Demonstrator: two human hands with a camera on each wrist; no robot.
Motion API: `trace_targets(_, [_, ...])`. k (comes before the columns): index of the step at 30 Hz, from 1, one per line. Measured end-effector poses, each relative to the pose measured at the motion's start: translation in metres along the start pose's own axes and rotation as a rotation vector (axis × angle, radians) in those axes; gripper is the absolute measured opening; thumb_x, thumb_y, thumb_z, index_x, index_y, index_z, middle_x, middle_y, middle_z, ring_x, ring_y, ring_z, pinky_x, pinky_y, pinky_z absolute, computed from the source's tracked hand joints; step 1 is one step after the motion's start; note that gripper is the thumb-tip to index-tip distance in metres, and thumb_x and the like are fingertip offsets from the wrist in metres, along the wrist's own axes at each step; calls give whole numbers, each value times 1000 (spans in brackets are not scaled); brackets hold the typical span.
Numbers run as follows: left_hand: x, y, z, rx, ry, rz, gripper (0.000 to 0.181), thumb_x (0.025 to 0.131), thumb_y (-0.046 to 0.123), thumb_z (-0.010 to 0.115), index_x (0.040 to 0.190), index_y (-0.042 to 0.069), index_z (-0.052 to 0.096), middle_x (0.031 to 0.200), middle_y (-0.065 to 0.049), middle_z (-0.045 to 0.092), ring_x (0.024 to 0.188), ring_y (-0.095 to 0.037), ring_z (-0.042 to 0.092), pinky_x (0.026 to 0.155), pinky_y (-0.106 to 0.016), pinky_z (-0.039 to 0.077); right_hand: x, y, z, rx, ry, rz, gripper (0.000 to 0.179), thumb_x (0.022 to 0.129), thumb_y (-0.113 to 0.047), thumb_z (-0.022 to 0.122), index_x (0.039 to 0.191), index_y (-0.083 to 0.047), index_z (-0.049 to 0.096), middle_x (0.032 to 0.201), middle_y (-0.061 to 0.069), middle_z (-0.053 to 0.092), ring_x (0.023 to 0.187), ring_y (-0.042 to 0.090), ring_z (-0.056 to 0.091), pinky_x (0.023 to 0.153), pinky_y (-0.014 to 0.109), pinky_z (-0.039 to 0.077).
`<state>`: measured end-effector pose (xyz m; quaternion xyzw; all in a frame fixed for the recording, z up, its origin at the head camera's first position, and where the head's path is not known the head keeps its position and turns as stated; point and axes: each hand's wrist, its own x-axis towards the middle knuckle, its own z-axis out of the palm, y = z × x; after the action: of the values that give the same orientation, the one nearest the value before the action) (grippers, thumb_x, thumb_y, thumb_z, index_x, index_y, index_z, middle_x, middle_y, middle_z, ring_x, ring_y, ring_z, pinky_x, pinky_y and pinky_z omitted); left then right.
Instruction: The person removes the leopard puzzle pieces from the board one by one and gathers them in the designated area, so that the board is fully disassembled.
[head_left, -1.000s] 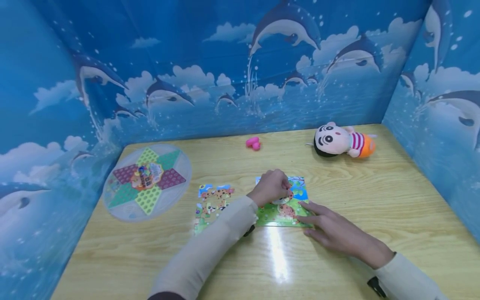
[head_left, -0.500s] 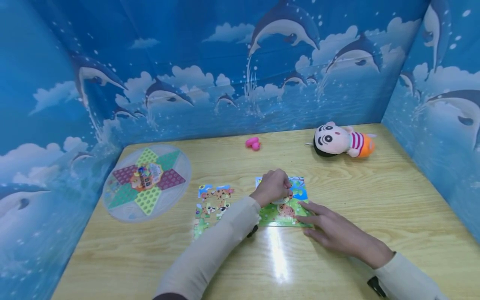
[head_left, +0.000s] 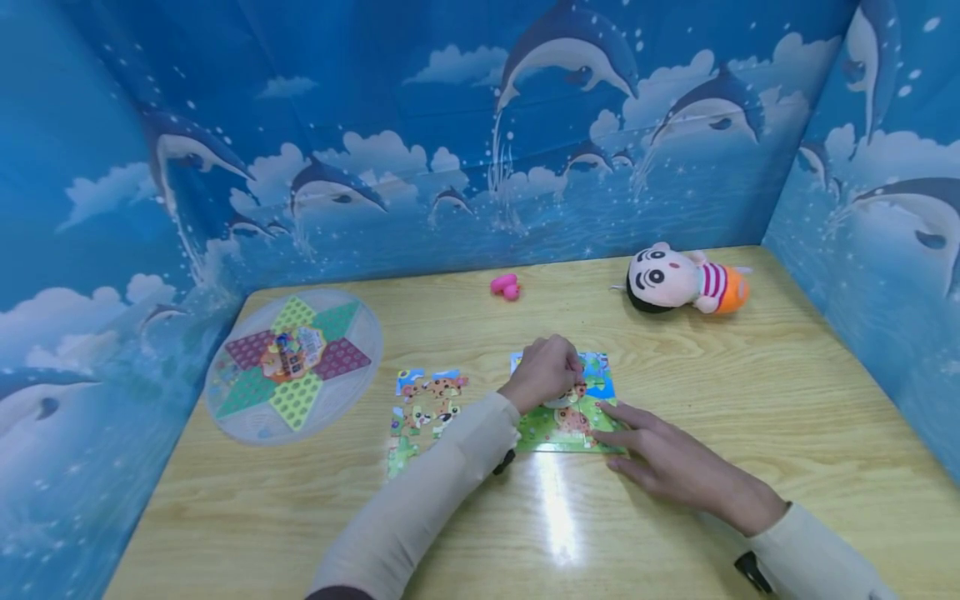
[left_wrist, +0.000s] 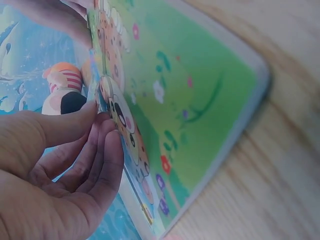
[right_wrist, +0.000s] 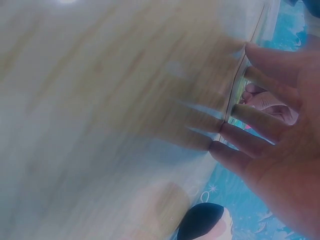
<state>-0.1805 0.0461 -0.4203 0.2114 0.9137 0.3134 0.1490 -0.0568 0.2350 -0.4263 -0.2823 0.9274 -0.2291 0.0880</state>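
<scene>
A puzzle board (head_left: pixel 543 435) printed with spotted cartoon animals on green grass and blue sky lies flat on the table. My left hand (head_left: pixel 546 371) is over its upper part, with thumb and fingertips pinched on a small puzzle piece at the board surface; in the left wrist view, the fingers of this hand (left_wrist: pixel 112 150) mostly hide that piece. Along the board's right edge, my right hand (head_left: pixel 667 458) rests with spread, fairly straight fingers. Left of the board is a cluster of puzzle pieces (head_left: pixel 420 417), partly covered by the left sleeve.
At the left lies a round Chinese checkers board (head_left: pixel 296 364) with a coloured star. A small pink toy (head_left: pixel 507 287) sits near the back edge of the wooden table (head_left: pixel 645 550). Toward the back right a plush doll (head_left: pixel 686 282) lies on its side. Dolphin-print curtains (head_left: pixel 420 125) enclose the table.
My left hand and forearm have shifted very slightly to the right over the puzzle board, still pinching. The right hand stays at the board's edge.
</scene>
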Motion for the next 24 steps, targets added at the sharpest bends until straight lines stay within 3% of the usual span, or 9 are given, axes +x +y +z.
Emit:
trace_targets(8, [-1, -5, -1, -50, 12, 21, 13, 89, 2, 73, 81, 11, 77, 88, 4, 74, 60, -7, 58, 56, -20, 47, 0, 0, 0, 1, 4, 0, 38, 93, -16, 74, 129, -7, 68, 151, 21, 46, 136, 45, 45, 105, 57, 43])
trace_targets(14, [-5, -9, -9, -131, -10, -26, 11, 90, 1, 71, 84, 9, 76, 84, 3, 72, 52, -9, 57, 46, -22, 46, 0, 0, 0, -3, 8, -7, 38, 93, -16, 75, 129, -7, 68, 151, 22, 46, 136, 45, 45, 105, 58, 44])
trace_targets(24, [-15, -26, -26, -145, -8, -53, 4, 91, 9, 75, 87, 10, 76, 85, 2, 72, 73, -12, 65, 67, -25, 55, 0, -1, 0, -7, 15, -2, 38, 92, -17, 75, 128, -7, 69, 151, 22, 47, 136, 45, 45, 105, 58, 43])
